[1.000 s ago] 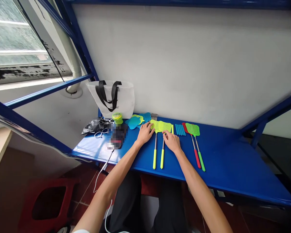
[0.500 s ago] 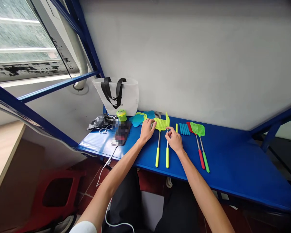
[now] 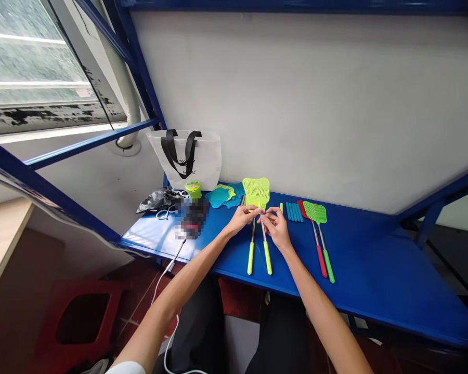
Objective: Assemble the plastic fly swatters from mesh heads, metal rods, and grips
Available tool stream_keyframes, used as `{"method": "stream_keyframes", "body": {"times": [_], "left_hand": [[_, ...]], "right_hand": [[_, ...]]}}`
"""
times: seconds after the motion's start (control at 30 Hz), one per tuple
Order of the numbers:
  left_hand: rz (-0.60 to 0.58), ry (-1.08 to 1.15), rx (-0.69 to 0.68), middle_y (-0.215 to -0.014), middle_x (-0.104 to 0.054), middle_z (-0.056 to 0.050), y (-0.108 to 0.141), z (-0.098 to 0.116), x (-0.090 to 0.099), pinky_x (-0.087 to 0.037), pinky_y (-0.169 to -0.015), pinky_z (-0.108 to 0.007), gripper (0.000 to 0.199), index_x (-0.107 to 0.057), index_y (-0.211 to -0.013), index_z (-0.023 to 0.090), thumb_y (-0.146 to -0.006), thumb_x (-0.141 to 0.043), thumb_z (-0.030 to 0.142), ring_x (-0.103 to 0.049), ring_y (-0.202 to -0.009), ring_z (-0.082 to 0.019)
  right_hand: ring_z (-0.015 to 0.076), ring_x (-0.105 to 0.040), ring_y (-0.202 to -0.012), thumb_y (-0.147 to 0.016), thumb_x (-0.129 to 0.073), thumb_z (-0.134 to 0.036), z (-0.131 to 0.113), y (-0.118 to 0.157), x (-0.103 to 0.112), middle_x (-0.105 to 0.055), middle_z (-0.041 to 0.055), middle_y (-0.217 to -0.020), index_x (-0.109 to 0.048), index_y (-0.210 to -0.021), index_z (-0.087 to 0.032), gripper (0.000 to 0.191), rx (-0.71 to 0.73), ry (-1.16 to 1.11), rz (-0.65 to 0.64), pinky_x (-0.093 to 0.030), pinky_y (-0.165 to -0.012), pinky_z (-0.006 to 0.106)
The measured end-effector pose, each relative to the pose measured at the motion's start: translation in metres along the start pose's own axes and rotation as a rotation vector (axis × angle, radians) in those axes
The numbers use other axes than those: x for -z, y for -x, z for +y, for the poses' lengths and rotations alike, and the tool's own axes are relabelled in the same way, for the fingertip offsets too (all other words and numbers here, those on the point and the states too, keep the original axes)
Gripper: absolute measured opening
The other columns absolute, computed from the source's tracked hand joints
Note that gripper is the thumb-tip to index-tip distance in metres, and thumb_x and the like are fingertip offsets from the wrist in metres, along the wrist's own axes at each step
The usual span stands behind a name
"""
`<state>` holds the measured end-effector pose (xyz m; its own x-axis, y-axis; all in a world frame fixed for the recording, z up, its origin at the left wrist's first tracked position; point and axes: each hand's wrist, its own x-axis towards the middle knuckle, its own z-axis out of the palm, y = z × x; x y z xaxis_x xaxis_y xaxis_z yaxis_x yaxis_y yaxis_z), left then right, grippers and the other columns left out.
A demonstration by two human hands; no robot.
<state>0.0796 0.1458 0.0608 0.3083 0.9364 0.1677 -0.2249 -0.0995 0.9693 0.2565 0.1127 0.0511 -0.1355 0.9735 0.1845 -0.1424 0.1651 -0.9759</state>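
Note:
My left hand [image 3: 242, 218] pinches the neck of a yellow-green fly swatter head [image 3: 257, 191], which is raised with its mesh face toward me. Close beside it, my right hand [image 3: 275, 226] grips the metal rod of the same fly swatter, just below the head. Its yellow handle [image 3: 268, 258] slants down toward the bench edge. Another yellow-handled fly swatter [image 3: 250, 258] lies to the left, its upper part hidden behind my hands. To the right rest a red fly swatter [image 3: 321, 261] and a green fly swatter [image 3: 315, 212], partly overlapping.
Several blue grips [image 3: 294, 212] and a yellow piece [image 3: 281, 209] lie right of my hands on the blue bench [image 3: 374, 259]. Leftward are loose blue swatter heads [image 3: 219, 198], a green tub [image 3: 193, 189], a blurred phone [image 3: 193, 218], a black plastic bag [image 3: 159, 199] and a white tote bag [image 3: 206, 161].
My hands have come together. The right-hand yellow swatter's head has turned from edge-on to face-on, and my left hand has moved from the other swatter onto its neck.

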Motion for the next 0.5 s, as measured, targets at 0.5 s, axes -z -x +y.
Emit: {"method": "stream_keyframes", "body": {"times": [0.5], "left_hand": [[0.031, 0.075, -0.015, -0.073, -0.06, -0.001, -0.02, -0.003, -0.019, -0.045, -0.048, -0.024, 0.063, -0.074, -0.095, 0.017, -0.087, -0.08, 0.078, -0.056, -0.059, -0.013]], "right_hand": [[0.0151, -0.047, -0.065, -0.094, -0.074, -0.073, -0.003, 0.0, 0.005, -0.058, -0.0015, -0.073, -0.06, -0.079, -0.024, 0.054, 0.044, 0.242, -0.073, -0.035, -0.06, 0.029]]}}
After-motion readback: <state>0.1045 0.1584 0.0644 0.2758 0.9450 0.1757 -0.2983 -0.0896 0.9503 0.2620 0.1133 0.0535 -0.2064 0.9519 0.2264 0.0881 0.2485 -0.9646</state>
